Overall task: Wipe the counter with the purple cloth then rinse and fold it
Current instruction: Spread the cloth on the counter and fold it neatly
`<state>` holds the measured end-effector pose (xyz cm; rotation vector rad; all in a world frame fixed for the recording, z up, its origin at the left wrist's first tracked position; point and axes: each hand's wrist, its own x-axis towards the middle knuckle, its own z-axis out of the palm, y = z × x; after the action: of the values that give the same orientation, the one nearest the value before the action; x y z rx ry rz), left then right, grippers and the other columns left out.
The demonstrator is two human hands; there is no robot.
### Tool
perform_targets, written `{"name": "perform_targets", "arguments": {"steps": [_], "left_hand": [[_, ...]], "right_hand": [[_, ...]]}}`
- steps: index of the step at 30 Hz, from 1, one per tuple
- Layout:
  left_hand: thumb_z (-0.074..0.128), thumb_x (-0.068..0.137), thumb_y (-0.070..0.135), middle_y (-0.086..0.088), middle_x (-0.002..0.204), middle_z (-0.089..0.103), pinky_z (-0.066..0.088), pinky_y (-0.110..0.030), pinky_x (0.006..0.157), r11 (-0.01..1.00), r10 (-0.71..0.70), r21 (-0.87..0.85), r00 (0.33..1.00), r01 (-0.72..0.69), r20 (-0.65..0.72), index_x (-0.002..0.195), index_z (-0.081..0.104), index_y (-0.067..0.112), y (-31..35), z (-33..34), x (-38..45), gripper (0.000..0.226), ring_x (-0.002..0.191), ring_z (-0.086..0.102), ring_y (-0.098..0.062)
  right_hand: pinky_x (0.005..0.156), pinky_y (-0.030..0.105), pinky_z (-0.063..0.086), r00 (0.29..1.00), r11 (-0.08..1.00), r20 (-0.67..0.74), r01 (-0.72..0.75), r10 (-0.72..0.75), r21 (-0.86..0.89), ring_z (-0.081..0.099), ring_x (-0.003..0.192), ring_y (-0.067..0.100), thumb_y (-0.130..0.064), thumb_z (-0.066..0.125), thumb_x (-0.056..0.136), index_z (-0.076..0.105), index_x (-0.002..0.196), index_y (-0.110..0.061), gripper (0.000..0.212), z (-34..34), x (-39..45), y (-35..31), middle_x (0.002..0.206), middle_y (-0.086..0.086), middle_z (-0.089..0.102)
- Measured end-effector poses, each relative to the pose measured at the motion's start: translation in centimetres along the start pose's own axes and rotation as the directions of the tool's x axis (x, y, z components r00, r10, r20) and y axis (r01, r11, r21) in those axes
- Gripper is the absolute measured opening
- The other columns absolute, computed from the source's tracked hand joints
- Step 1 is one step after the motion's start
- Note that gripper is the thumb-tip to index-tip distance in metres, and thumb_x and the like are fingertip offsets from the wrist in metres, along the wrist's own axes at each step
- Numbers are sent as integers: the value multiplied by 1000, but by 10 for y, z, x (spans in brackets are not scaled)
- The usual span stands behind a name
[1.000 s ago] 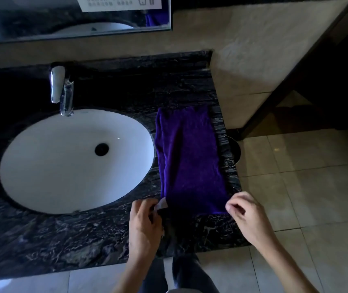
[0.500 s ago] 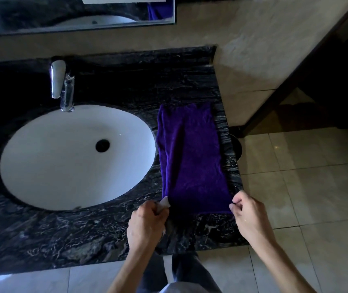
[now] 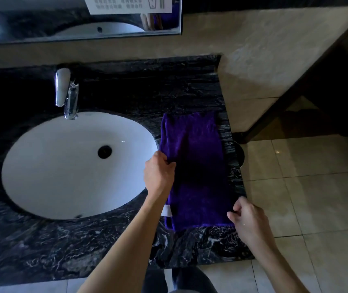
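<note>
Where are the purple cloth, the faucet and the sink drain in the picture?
purple cloth [image 3: 198,166]: head view, middle of the flat cloth.
faucet [image 3: 63,87]: head view, the chrome spout.
sink drain [image 3: 104,152]: head view, the dark hole in the white basin.

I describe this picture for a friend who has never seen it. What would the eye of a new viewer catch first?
First, the purple cloth, a long strip on the dark stone counter right of the sink. The left hand grips its left edge halfway up; the right hand pinches its near right corner. Next, the white oval sink under the shiny tap.
</note>
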<state>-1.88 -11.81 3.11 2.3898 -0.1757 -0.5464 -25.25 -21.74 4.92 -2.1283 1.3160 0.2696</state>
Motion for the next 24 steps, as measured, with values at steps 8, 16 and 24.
{"name": "perform_targets", "arguments": {"steps": [8, 16, 24], "left_hand": [[74, 81, 26, -11, 72, 69, 53, -38, 62, 988, -120, -87, 989, 127, 85, 73, 70, 8, 7, 1, 18, 21, 70, 68, -32], [73, 85, 17, -8, 59, 61, 48, -36, 55, 991, -71, -108, 993, 81, 97, 71, 69, 1, -8, -9, 38, 22, 56, 57, -25], [78, 81, 31, -7, 74, 72, 55, -36, 64, 978, -33, -206, 998, 43, 53, 81, 75, 11, -3, -7, 58, 20, 69, 69, -26]], "right_hand": [[53, 30, 37, 986, 995, 157, -43, 57, -89, 53, 64, 15, -29, 66, 96, 55, 84, -14, 23, -21, 26, -21, 74, 1, 59], [53, 33, 32, 999, 998, 21, -44, 43, 42, 51, 62, 19, -27, 71, 93, 52, 75, -15, 30, -17, 79, -46, 71, 2, 56], [72, 43, 51, 999, 999, -36, 26, -25, 35, 64, 81, 37, -30, 67, 96, 61, 78, -4, 32, -39, 128, -81, 83, 17, 67]]}}
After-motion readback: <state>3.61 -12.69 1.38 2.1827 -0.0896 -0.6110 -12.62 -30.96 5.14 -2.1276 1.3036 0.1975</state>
